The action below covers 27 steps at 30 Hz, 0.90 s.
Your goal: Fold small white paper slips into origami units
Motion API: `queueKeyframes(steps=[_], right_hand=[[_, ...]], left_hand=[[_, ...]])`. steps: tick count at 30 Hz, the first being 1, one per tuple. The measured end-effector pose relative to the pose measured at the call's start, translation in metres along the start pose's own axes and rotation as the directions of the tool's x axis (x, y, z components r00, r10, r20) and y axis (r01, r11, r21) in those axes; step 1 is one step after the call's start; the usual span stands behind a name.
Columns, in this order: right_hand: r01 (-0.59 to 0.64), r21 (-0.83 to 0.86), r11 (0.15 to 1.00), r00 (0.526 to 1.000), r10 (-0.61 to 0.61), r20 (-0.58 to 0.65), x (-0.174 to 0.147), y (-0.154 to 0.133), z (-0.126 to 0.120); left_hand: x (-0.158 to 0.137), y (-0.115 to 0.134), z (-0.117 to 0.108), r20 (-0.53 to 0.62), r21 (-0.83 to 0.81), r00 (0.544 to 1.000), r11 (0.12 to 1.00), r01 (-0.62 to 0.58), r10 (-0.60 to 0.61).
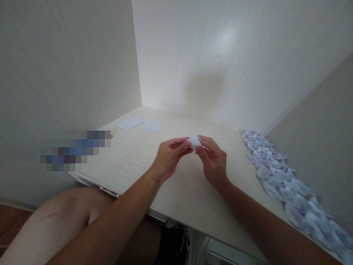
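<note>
Above the middle of the pale table (132, 158), a small folded piece of white paper (194, 142) is held between my two hands. My left hand (171, 154) pinches its left side, thumb on top and fingers behind. On the other side, my right hand (214, 158) grips the right edge between thumb and fingers. Part of the paper is hidden behind the fingertips, so its full shape is unclear. Farther back on the table lie a flat square sheet of white paper (153, 126) and a white paper stack (131, 123).
Along the right wall runs a long heap of folded white paper pieces (286, 184). Walls (176, 55) enclose the table at the back and both sides. A blurred-out patch (77, 151) covers something at the left. My bare knee (68, 206) is by the front edge.
</note>
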State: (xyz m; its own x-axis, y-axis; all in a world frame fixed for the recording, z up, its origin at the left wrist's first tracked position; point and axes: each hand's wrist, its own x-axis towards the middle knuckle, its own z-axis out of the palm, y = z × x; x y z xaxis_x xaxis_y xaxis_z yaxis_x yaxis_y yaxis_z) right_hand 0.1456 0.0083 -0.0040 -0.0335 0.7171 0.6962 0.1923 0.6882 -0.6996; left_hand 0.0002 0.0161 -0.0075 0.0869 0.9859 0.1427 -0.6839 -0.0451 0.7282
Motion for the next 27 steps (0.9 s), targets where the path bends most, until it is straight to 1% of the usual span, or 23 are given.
queueKeyframes(steps=[3, 9, 12, 16, 19, 23, 27], right_hand=[[-0.018, 0.026, 1.000, 1.000, 0.017, 0.013, 0.0000, 0.0013, 0.0001], [-0.101, 0.084, 0.991, 0.995, 0.098, 0.034, 0.0044, 0.0012, -0.0009], [-0.112, 0.124, 0.986, 0.994, 0.112, 0.005, 0.0054, 0.0011, 0.0003], [-0.109, 0.164, 0.980, 0.992, 0.118, -0.044, 0.0051, -0.0003, 0.0026], [-0.136, 0.168, 0.976, 0.987, 0.149, -0.066, 0.0048, -0.0011, 0.0033], [-0.146, 0.161, 0.976, 0.974, 0.170, -0.147, 0.0049, 0.0001, 0.0035], [-0.186, 0.167, 0.968, 0.967, 0.210, -0.146, 0.0054, -0.0004, 0.0041]], left_hand=[[-0.0004, -0.0004, -0.0004, 0.002, 0.030, 0.999, 0.999, -0.036, 0.036], [-0.0010, -0.0018, -0.0020, 0.014, 0.120, 0.997, 0.989, -0.081, 0.080], [-0.0002, -0.0035, -0.0028, 0.019, 0.127, 0.996, 0.988, -0.086, 0.084], [-0.0002, -0.0036, -0.0018, 0.035, 0.115, 0.998, 0.992, -0.060, 0.057], [-0.0005, -0.0021, -0.0001, 0.014, 0.070, 0.999, 0.997, -0.030, 0.029], [-0.0010, 0.0003, 0.0013, -0.007, 0.018, 0.999, 0.999, 0.036, -0.035], [-0.0024, 0.0023, 0.0010, 0.009, 0.027, 0.998, 0.998, 0.063, -0.063]])
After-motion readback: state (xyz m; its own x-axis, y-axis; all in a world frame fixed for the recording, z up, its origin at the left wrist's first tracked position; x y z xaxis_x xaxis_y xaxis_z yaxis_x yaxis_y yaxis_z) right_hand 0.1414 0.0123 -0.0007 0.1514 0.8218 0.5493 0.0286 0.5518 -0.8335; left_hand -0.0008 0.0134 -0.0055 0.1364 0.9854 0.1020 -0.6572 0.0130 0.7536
